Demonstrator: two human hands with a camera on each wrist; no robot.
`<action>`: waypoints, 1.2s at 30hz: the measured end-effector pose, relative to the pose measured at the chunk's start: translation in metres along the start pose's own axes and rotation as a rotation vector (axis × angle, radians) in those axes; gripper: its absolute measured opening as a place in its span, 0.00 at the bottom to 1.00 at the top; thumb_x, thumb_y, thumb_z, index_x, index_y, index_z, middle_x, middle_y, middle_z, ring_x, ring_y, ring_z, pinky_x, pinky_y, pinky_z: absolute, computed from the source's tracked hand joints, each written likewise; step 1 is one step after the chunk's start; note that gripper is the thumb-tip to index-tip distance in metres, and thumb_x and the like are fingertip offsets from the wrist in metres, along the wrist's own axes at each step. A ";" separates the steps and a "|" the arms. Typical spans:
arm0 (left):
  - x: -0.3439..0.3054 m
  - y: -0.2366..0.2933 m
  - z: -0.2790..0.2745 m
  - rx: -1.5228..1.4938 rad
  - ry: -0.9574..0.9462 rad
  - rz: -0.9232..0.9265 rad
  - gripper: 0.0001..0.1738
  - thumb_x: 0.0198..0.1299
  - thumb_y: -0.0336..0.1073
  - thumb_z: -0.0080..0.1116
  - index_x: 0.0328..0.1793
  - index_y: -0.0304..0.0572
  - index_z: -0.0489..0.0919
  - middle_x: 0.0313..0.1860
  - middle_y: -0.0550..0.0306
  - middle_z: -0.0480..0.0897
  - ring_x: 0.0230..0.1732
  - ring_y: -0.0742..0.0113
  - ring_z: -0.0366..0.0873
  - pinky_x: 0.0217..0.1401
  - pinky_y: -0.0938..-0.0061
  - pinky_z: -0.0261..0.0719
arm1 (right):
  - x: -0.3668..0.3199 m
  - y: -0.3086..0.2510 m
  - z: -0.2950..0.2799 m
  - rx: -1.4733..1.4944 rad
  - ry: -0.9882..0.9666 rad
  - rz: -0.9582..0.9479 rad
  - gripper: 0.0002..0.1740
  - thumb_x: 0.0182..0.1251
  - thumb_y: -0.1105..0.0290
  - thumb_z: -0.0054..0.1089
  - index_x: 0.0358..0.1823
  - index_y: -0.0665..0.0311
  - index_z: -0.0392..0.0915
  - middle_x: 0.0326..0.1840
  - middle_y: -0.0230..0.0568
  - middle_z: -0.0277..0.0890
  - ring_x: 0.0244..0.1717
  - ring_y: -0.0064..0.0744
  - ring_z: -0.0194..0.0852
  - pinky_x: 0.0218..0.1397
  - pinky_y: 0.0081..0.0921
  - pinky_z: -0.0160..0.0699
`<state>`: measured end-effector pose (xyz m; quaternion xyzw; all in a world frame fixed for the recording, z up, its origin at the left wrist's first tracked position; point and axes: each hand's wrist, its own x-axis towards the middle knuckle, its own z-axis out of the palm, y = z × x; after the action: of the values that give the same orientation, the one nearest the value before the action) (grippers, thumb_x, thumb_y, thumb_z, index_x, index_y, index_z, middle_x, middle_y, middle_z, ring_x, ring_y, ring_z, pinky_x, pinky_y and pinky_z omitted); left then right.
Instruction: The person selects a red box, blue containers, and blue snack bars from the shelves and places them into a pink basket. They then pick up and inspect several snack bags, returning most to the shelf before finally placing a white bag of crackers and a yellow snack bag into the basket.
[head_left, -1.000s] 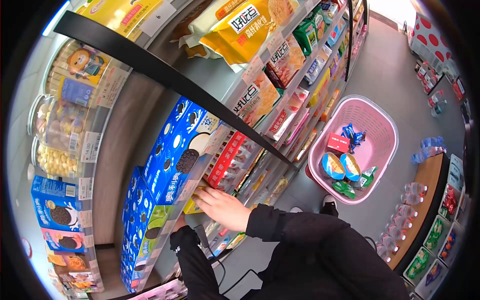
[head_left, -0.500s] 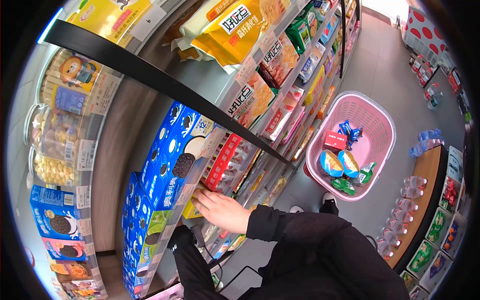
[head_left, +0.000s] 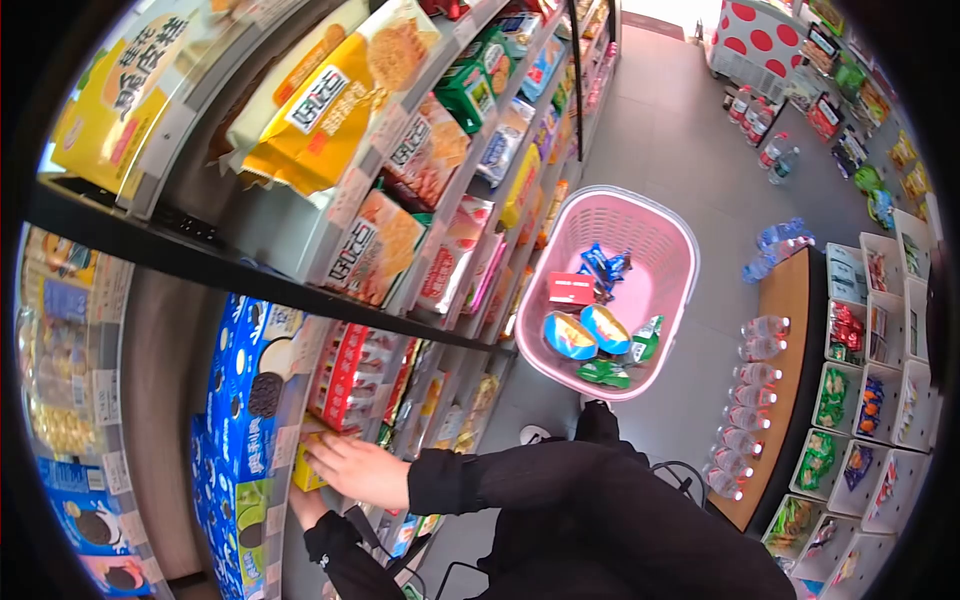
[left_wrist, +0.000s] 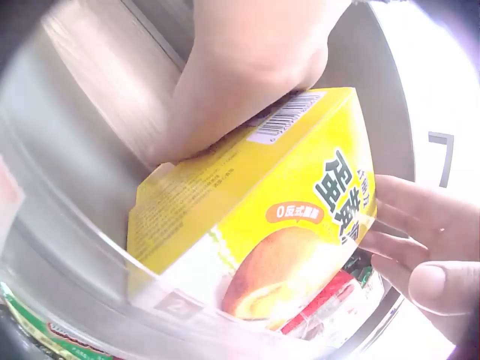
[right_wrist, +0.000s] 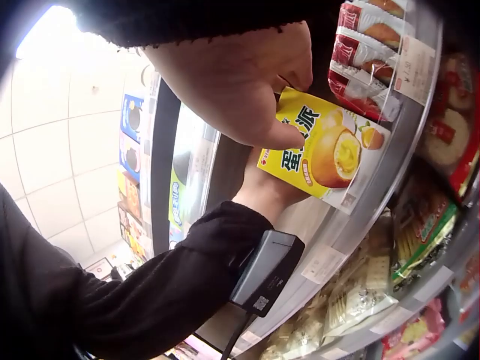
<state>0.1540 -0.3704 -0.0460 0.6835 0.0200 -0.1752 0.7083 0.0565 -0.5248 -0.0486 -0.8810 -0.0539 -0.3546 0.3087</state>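
Observation:
A yellow box of egg-yolk pies (left_wrist: pixel 285 240) stands on a shelf behind a clear front lip. My left hand (left_wrist: pixel 247 82) lies along its barcode side, its fingers hidden past the box. My right hand (head_left: pixel 355 470) reaches the opposite side, where its fairly straight fingers (left_wrist: pixel 397 202) touch the edge of the carton. In the right wrist view the right thumb (right_wrist: pixel 285 137) overlaps the printed front, and part of the left hand (right_wrist: pixel 266 184) shows beyond the lower side.
Blue Oreo cartons (head_left: pixel 245 400) and red-banded snack packs (head_left: pixel 350 375) flank the box. A pink basket (head_left: pixel 672 290) on the floor holds several packets, two blue-and-yellow cups and a red box. Water bottles (head_left: pixel 745 415) line a wooden ledge. A dark shelf bar (head_left: pixel 270 290) crosses above.
The head view has swung right, so the shelf and basket appear farther left. Both hands stay at the yellow box; part of my left hand shows again after being mostly hidden half a second ago.

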 end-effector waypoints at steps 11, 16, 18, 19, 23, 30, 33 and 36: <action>0.008 -0.002 0.003 -0.182 0.139 -0.030 0.27 0.59 0.51 0.31 0.59 0.42 0.58 0.53 0.51 0.67 0.54 0.59 0.65 0.54 0.66 0.63 | -0.018 0.015 -0.021 0.230 -0.189 0.021 0.32 0.45 0.76 0.47 0.56 0.75 0.52 0.58 0.57 0.51 0.56 0.45 0.56 0.56 0.27 0.60; -0.003 0.004 0.024 -0.412 0.070 -0.123 0.29 0.58 0.55 0.29 0.59 0.45 0.60 0.53 0.51 0.68 0.54 0.56 0.65 0.56 0.60 0.61 | -0.021 0.023 -0.020 0.383 -0.267 0.062 0.34 0.44 0.78 0.47 0.56 0.77 0.49 0.60 0.59 0.48 0.58 0.47 0.53 0.57 0.27 0.59; -0.003 0.003 0.028 -0.416 0.080 -0.115 0.29 0.57 0.55 0.30 0.59 0.45 0.59 0.53 0.51 0.68 0.54 0.56 0.65 0.56 0.60 0.60 | -0.019 0.024 -0.021 0.469 -0.335 0.086 0.36 0.43 0.78 0.49 0.57 0.78 0.48 0.60 0.59 0.49 0.60 0.47 0.51 0.58 0.28 0.58; -0.002 0.003 0.029 -0.421 0.089 -0.106 0.29 0.57 0.56 0.30 0.59 0.46 0.59 0.53 0.51 0.68 0.54 0.56 0.64 0.57 0.60 0.60 | -0.018 0.025 -0.020 0.468 -0.334 0.083 0.36 0.43 0.78 0.49 0.57 0.78 0.48 0.60 0.59 0.49 0.60 0.47 0.51 0.58 0.28 0.58; -0.006 0.002 0.032 -0.414 0.122 -0.100 0.30 0.57 0.57 0.31 0.60 0.47 0.58 0.54 0.52 0.67 0.55 0.56 0.64 0.57 0.60 0.60 | -0.019 0.028 -0.024 0.494 -0.363 0.068 0.36 0.42 0.79 0.49 0.57 0.77 0.48 0.60 0.59 0.48 0.60 0.46 0.50 0.59 0.29 0.56; -0.042 -0.013 0.006 -0.296 0.230 0.201 0.27 0.57 0.50 0.37 0.58 0.42 0.60 0.55 0.52 0.65 0.56 0.59 0.62 0.56 0.64 0.59 | -0.057 0.073 -0.104 0.777 -0.444 0.065 0.31 0.46 0.77 0.51 0.55 0.74 0.53 0.55 0.57 0.54 0.58 0.50 0.52 0.59 0.33 0.56; -0.104 -0.010 0.045 0.122 0.486 0.479 0.20 0.58 0.38 0.39 0.54 0.37 0.62 0.51 0.53 0.65 0.54 0.64 0.61 0.55 0.68 0.58 | -0.099 0.123 -0.167 0.707 -0.531 0.245 0.21 0.52 0.72 0.50 0.50 0.66 0.62 0.48 0.48 0.64 0.49 0.46 0.62 0.52 0.33 0.61; -0.147 -0.010 0.077 0.471 0.457 0.543 0.12 0.57 0.30 0.36 0.46 0.34 0.66 0.41 0.55 0.70 0.45 0.68 0.66 0.52 0.73 0.62 | -0.155 0.170 -0.216 0.487 -0.474 0.654 0.17 0.51 0.70 0.50 0.43 0.66 0.68 0.37 0.48 0.69 0.42 0.44 0.68 0.46 0.32 0.66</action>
<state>-0.0024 -0.4135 -0.0112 0.8283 -0.0449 0.1739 0.5308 -0.1332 -0.7678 -0.1162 -0.8104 0.0759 -0.0050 0.5810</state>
